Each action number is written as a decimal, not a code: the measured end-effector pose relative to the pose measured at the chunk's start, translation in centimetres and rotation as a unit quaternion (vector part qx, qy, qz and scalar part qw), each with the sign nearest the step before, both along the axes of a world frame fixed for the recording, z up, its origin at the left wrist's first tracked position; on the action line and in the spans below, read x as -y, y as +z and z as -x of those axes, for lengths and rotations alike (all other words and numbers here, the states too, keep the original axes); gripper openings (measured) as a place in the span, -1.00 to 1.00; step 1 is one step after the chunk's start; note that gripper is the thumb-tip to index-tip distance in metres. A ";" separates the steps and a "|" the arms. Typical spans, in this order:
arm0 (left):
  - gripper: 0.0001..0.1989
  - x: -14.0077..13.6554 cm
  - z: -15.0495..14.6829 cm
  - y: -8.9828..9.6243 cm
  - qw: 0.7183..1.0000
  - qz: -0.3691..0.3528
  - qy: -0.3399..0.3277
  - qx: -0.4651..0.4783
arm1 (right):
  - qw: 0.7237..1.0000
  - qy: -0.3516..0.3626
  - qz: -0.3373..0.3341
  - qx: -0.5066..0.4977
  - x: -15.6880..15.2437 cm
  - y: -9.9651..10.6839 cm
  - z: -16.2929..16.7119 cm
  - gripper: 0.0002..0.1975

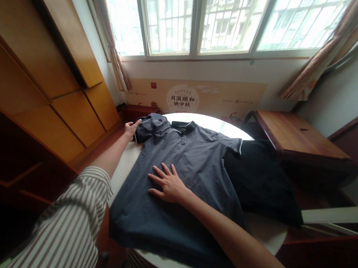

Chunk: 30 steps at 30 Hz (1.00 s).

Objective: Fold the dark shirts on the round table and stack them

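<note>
A dark grey polo shirt (191, 165) lies spread front side up, its collar toward the window and its hem toward me. At its left sleeve edge, my left hand (131, 129) pinches the cuff between thumb and fingers. Flat on the middle of the shirt front rests my right hand (167, 185), fingers spread, holding nothing. The sleeve on the right lies stretched out, its white-edged cuff over a black cloth (263, 181). Beneath everything is a round white table (267, 237), mostly covered.
A wooden desk (310, 135) stands at the right, beyond the black cloth. Yellow-brown cabinets (72, 118) line the left. Ahead, a printed banner (215, 97) hangs under the barred window (229, 20). A pale rail (340, 214) sits at the right.
</note>
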<state>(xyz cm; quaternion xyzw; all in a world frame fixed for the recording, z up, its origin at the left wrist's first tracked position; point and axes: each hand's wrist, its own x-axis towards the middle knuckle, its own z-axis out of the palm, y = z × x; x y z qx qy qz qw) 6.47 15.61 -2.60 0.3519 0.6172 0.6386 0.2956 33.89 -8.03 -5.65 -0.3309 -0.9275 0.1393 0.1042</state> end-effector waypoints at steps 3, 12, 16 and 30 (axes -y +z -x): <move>-0.67 -1.0 -0.5 0.5 1.000 -0.006 0.003 -0.002 | 1.000 -0.002 -0.004 -0.002 0.0 0.0 0.0 -0.29; -0.81 -0.2 0.5 1.2 0.995 -0.065 0.077 -0.006 | 1.000 -0.001 -0.008 -0.004 0.0 -0.2 0.0 -0.29; -0.76 1.8 1.5 0.4 0.997 -0.033 0.063 0.031 | 1.000 0.000 -0.009 -0.004 0.0 -0.2 0.0 -0.29; -0.83 2.8 1.5 2.4 0.994 -0.032 0.102 -0.039 | 1.000 0.013 -0.011 0.014 0.1 0.0 -0.1 -0.25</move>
